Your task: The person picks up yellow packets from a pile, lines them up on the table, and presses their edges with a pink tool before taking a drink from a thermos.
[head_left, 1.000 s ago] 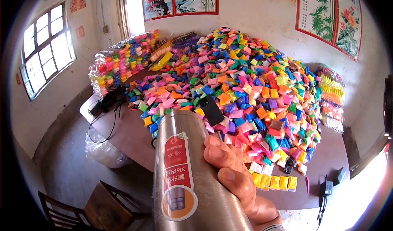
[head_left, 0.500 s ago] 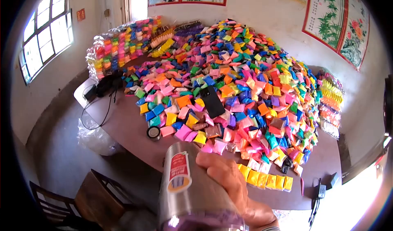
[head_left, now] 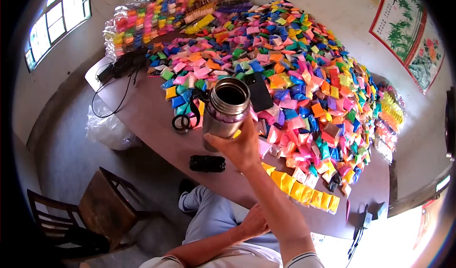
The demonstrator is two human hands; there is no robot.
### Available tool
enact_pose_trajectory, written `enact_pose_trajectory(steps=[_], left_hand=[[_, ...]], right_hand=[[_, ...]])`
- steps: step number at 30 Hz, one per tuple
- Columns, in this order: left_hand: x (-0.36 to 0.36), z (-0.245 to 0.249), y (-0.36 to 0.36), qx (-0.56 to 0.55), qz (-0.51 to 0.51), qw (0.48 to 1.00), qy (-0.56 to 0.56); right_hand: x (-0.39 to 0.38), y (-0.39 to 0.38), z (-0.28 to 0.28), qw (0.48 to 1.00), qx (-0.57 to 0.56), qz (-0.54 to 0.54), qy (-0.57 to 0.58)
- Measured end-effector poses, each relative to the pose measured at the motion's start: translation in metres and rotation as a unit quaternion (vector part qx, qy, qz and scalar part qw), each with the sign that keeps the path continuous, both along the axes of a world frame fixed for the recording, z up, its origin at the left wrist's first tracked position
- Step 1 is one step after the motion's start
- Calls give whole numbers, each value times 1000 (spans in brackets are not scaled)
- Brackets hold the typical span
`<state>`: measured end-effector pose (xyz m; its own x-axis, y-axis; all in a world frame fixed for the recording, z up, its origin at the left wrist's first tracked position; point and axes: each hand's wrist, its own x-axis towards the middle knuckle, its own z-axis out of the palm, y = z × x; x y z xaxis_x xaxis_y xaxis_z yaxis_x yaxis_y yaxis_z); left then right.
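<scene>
My right hand (head_left: pixel 240 147) is wrapped around a stainless steel thermos bottle (head_left: pixel 213 125), which is upright above the near edge of the table. Its mouth is uncovered and looks dark inside. A black strap hangs at the bottle's left side, near a round dark lid-like thing (head_left: pixel 181 123) on the tabletop. Down at my lap, my left hand (head_left: pixel 256 221) is closed with curled fingers, partly hidden behind my right forearm; whether it holds anything is hidden. A black phone (head_left: pixel 258 91) lies on the colourful packets just behind the bottle.
Many small colourful packets (head_left: pixel 304 78) are heaped across the brown table (head_left: pixel 156 130). A yellow packet strip (head_left: pixel 304 192), a black cylindrical thing (head_left: pixel 207 163) and a power adapter (head_left: pixel 365 219) lie near the front edge. A wooden chair (head_left: pixel 107 206) stands at the left.
The bottle has gone from tilted, with its base toward me, to upright and farther off over the table. My left hand and lap have come into view as the camera tipped down.
</scene>
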<state>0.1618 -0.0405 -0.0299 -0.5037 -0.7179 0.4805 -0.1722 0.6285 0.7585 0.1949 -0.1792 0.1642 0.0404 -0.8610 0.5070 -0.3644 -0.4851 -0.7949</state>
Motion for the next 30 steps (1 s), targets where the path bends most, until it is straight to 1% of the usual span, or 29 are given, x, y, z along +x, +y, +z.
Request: enact_pose_trajectory(steps=[2,3,4,6,10,12,14,15,16,18,19,21,22,24,25,26,27,28,29,30], left_hand=[[7,25,2,14,9,1000,1],[10,33,3,26,16,1000,3],[10,28,3,27,17,999,3],[7,7,6,-41,22,996,-70],[9,-7,12,-7,-5,998,-67],[11,-10,15,15,-32,996,-81],[8,-30,18,17,-47,997,-66],[6,-41,21,20,-62,997,-50],[6,-39,20,18,-71,996,-50],[9,-33,19,-3,-62,991,-119],[9,-33,18,-6,-64,991,-121],[11,-32,19,34,-72,992,-100],[9,-34,19,33,-72,991,-104],[3,-37,18,15,-74,996,-51],[0,-34,16,14,-67,996,-56],[-3,-31,14,70,-79,994,-28],[-4,-26,12,127,-88,988,-1],[-3,-19,9,126,-76,989,-6],[-3,-11,6,191,-73,978,45],[1,-5,7,257,-71,959,96]], right_hand=[[11,-16,-15,999,25,16,-41],[17,-23,-26,999,23,-5,-25],[23,-28,-34,999,24,-4,-25],[32,-36,-44,998,43,15,-42],[47,-38,-56,998,48,33,-33],[53,-39,-64,998,46,20,-33],[56,-40,-67,998,54,20,-24],[58,-43,-72,996,78,29,-19],[60,-43,-72,996,73,40,-34],[60,-41,-71,996,80,22,-14],[60,-42,-71,997,78,20,-16],[60,-42,-72,992,117,37,-7],[59,-42,-73,993,115,38,-11],[55,-39,-74,997,78,6,24],[50,-34,-69,996,85,-15,19],[40,-27,-64,995,91,-33,14],[28,-20,-59,998,37,-36,-43],[12,-5,-46,997,-11,-30,-74],[-8,8,-38,990,-123,-39,-50],[-14,54,1,983,-13,-42,-178]])
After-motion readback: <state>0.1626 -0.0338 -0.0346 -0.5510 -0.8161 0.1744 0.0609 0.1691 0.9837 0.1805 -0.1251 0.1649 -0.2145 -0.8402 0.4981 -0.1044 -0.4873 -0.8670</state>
